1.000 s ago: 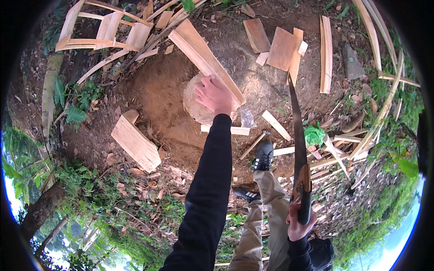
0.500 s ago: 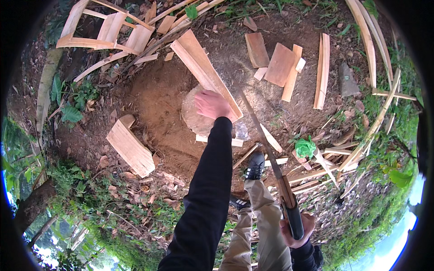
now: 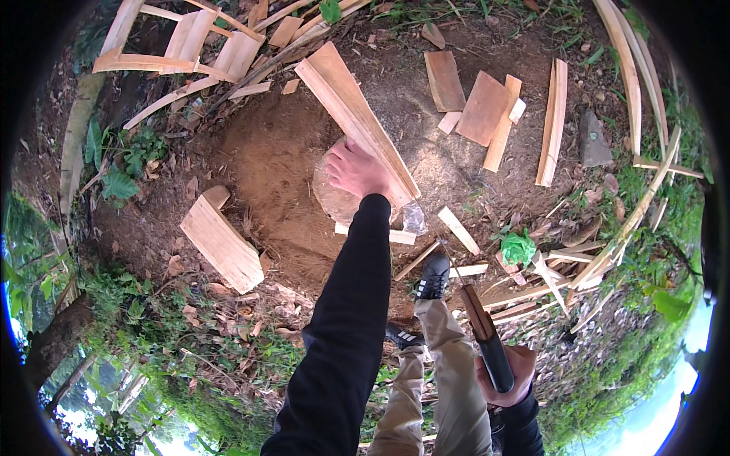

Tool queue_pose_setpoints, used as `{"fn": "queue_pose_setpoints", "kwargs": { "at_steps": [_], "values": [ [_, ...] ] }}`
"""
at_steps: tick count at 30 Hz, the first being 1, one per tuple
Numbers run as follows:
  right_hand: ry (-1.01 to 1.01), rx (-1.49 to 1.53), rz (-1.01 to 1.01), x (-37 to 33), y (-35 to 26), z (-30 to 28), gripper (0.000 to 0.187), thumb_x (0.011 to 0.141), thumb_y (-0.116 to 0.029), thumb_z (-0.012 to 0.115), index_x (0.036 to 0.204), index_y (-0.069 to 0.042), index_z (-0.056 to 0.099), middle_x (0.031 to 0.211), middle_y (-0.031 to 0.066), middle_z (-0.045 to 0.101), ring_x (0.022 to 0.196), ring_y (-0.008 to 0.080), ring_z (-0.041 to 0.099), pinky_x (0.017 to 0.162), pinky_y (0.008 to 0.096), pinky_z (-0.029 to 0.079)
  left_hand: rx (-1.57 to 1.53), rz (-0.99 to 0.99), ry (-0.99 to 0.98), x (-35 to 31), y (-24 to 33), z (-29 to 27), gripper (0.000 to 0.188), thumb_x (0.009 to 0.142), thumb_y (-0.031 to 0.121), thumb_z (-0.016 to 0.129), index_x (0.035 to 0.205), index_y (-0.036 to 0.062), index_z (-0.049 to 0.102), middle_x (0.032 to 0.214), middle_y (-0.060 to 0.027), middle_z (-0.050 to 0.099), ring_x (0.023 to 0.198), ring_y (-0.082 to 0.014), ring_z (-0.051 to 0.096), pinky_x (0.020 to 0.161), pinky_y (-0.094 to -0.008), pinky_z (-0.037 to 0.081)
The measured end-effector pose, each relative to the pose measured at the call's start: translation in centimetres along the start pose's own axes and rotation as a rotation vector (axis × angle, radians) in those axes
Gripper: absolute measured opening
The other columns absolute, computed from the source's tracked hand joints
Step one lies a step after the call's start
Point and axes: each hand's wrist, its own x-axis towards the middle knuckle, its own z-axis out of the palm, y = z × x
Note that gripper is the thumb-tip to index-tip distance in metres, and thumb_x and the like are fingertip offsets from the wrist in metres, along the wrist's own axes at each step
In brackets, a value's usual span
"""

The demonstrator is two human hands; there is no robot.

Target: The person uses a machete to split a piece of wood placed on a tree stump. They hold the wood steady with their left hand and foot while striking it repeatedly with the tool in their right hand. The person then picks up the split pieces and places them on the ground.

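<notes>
My left hand (image 3: 357,170) grips the side of a long wooden plank (image 3: 346,102) that tilts over a round chopping stump (image 3: 328,196). The plank leans with its far end up to the left and its near end by a clear crumpled plastic piece (image 3: 414,219). Low on the right, my right hand (image 3: 511,372) is closed round the black handle of a machete (image 3: 477,315). Its brown section above the handle shows, but the blade is thin and barely visible here. The machete is apart from the plank.
Several cut boards (image 3: 482,109) lie beyond to the right. A thick block (image 3: 222,243) sits left of the stump. A wooden frame (image 3: 182,45) stands at the far left. Offcuts and a green plastic bag (image 3: 518,248) lie right of my shoes (image 3: 433,277).
My right hand has turned the machete, so its long blade no longer stretches up past the plank. My left hand's fingers have shifted on the plank; the view has moved slightly.
</notes>
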Motion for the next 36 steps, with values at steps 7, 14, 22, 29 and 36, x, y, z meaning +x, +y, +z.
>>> {"fn": "queue_pose_setpoints", "kwargs": {
  "at_steps": [7, 14, 22, 29, 36],
  "values": [
    [0.002, 0.068, 0.004, 1.3, -1.1, -0.2, 0.011, 0.068, -0.013, 0.069, 0.072, -0.005, 0.063, 0.055, 0.0063, 0.059, 0.047, 0.0227, 0.062, 0.048, 0.0303, 0.048, 0.003, -0.19, -0.033, -0.3, 2.4, 0.1, 0.017, 0.1, 0.025, 0.044, 0.109, 0.0137, 0.052, 0.101, -0.0113, 0.052, 0.097, -0.0307, 0.051, 0.078, -0.0457, 0.04],
    [-0.091, 0.028, 0.058, 1.0, -1.2, -1.8, 0.01, 0.067, -0.011, 0.07, 0.075, -0.007, 0.066, 0.06, 0.0058, 0.063, 0.05, 0.0215, 0.065, 0.05, 0.0301, 0.05, 0.022, -0.156, 0.055, -0.2, 2.0, 1.3, 0.022, 0.101, 0.032, 0.041, 0.104, 0.013, 0.052, 0.097, -0.0106, 0.053, 0.093, -0.0325, 0.053, 0.075, -0.05, 0.041],
    [-0.127, 0.005, 0.133, 2.1, -4.6, -4.5, 0.01, 0.07, -0.01, 0.073, 0.069, -0.006, 0.064, 0.053, 0.0082, 0.058, 0.044, 0.0235, 0.061, 0.045, 0.0312, 0.046, -0.025, -0.081, 0.148, -0.1, 2.0, 1.4, 0.022, 0.101, 0.028, 0.041, 0.103, 0.0093, 0.052, 0.093, -0.0113, 0.05, 0.091, -0.0318, 0.05, 0.072, -0.0474, 0.038],
    [-0.055, 0.086, 0.056, 4.4, -5.0, -2.6, 0.02, 0.071, -0.01, 0.073, 0.061, -0.005, 0.057, 0.047, 0.0087, 0.05, 0.039, 0.0235, 0.053, 0.042, 0.0318, 0.04, -0.014, -0.112, 0.109, -0.3, 1.6, 0.9, 0.027, 0.102, 0.031, 0.038, 0.094, 0.0077, 0.049, 0.092, -0.0131, 0.049, 0.091, -0.0332, 0.05, 0.074, -0.0473, 0.037],
    [-0.059, 0.044, 0.089, 5.1, -4.5, -4.2, 0.019, 0.073, -0.007, 0.073, 0.061, -0.002, 0.057, 0.048, 0.0082, 0.051, 0.038, 0.0161, 0.049, 0.041, 0.0308, 0.038, -0.078, 0.071, 0.063, 0.3, 1.5, 0.5, 0.021, 0.099, 0.024, 0.038, 0.094, 0.0062, 0.048, 0.096, -0.0142, 0.052, 0.093, -0.0347, 0.05, 0.079, -0.0477, 0.036]
  ]
}}
